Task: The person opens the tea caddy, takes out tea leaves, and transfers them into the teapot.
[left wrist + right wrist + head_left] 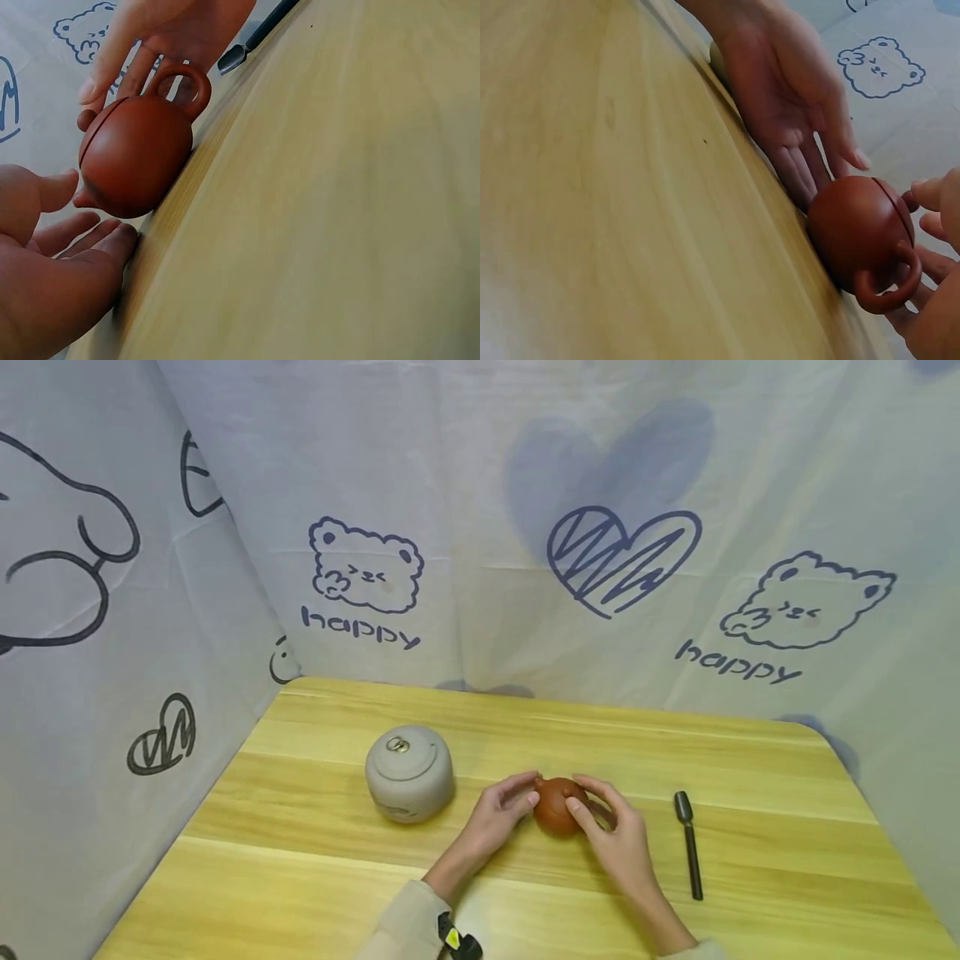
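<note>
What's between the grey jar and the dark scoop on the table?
From jar to scoop, the head view shows the left hand, the reddish-brown teapot, then the right hand.

Both forearms (452, 870) angled inward, left fingers (116, 244) and right fingers (602, 788) facing, slightly bent

Right hand (939, 315) cut off (right wrist view), teapot (557, 817) partly covered, marking (401, 812) on jar (409, 783) too small to tell
</note>
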Motion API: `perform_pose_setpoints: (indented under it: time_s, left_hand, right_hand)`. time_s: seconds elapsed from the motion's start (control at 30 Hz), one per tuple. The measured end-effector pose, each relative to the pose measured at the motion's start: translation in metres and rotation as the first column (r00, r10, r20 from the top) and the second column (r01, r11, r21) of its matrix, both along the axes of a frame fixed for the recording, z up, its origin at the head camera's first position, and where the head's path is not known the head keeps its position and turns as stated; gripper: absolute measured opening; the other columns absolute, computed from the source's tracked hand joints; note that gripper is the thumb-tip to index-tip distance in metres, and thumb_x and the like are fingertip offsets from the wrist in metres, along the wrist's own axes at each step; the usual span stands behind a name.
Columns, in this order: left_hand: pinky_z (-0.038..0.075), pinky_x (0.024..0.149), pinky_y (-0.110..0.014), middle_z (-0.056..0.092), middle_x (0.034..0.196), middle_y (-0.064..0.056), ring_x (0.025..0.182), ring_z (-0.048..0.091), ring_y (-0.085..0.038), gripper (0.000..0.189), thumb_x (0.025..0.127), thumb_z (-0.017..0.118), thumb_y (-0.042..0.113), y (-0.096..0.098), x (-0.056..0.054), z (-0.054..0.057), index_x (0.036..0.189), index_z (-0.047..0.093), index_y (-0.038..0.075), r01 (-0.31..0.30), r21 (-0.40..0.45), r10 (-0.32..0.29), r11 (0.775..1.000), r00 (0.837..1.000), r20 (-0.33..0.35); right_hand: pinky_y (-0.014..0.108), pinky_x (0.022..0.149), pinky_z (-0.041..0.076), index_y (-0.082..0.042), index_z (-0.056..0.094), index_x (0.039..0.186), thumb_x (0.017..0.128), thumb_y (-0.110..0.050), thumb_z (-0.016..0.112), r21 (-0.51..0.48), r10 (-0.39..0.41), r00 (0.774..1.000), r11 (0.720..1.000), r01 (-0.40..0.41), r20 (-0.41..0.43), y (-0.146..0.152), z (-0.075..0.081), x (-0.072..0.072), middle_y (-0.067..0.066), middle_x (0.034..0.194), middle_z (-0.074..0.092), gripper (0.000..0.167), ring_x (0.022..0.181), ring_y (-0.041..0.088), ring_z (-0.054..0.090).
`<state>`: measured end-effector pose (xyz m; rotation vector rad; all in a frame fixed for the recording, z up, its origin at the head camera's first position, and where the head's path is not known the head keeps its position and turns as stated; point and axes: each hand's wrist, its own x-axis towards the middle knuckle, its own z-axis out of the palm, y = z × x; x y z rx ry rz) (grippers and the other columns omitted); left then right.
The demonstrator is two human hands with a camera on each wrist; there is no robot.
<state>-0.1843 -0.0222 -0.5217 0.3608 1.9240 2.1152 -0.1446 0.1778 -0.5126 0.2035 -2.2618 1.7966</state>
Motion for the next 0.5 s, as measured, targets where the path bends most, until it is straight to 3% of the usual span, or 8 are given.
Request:
perform_pose_setpoints:
  time_s: [0.2, 0.5]
  left_hand:
    - [0.047, 0.109, -0.034, 0.061, 0.140, -0.020, 0.132, 0.056, -0.031, 0.037, 0.105, 0.060, 0.011, 0.0027, -0.0009, -0.0024, 0.138, 0.061, -0.005, -0.022, 0.013, 0.022, 1.000, 1.000, -0.012]
    - [0.055, 0.098, -0.031, 0.070, 0.125, -0.021, 0.121, 0.065, -0.028, 0.030, 0.101, 0.066, 0.009, 0.0027, -0.0025, 0.0004, 0.126, 0.069, -0.007, -0.114, 0.074, 0.107, 0.991, 0.990, 0.093]
  right_hand:
    - [0.023, 0.100, 0.052, -0.003, 0.069, 0.128, 0.096, -0.013, 0.074, -0.036, -0.032, 0.999, 0.999, 0.033, 0.015, -0.0063, -0.0033, -0.0005, 0.010, 0.135, 0.065, 0.034, 0.129, 0.026, 0.059]
    - [0.024, 0.101, 0.051, -0.002, 0.074, 0.119, 0.096, -0.010, 0.074, -0.092, -0.004, 1.000, 0.996, 0.003, -0.014, -0.0090, -0.0036, -0.0067, 0.013, 0.132, 0.068, 0.025, 0.126, 0.027, 0.062]
